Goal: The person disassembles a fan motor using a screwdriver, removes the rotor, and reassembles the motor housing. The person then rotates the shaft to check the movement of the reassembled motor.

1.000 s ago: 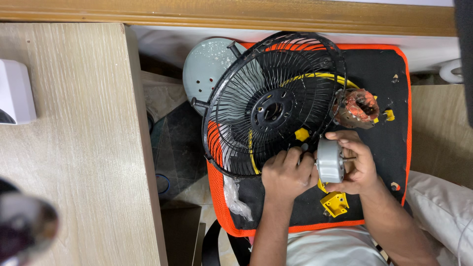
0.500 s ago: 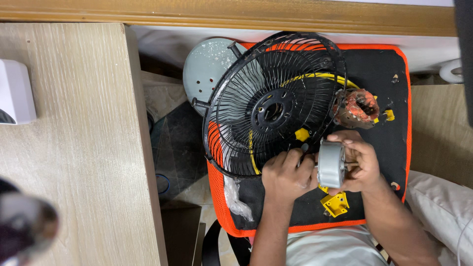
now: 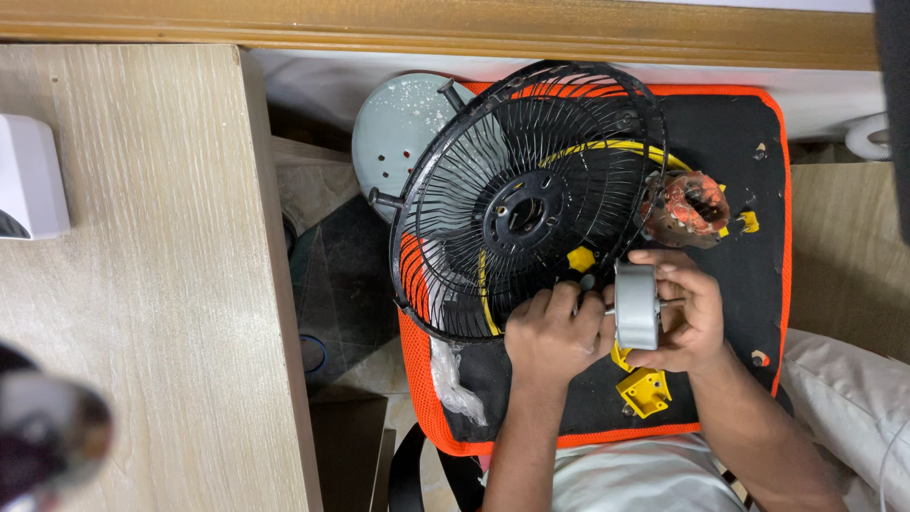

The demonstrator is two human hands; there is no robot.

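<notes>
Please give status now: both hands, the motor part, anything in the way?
Right hand grips grey motor casing. Left hand pinches at its side. Black fan guard crowds close above.

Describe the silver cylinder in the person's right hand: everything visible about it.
The silver cylinder is a short, drum-shaped part with a dull grey, metal-looking shell and a flat end. It stands on its side, its curved wall towards the camera. A thin shaft seems to stick out to its right. The right hand wraps it from the right; the left hand touches its left edge. It is held above the black mat with an orange border, beside the black wire fan guard.
</notes>
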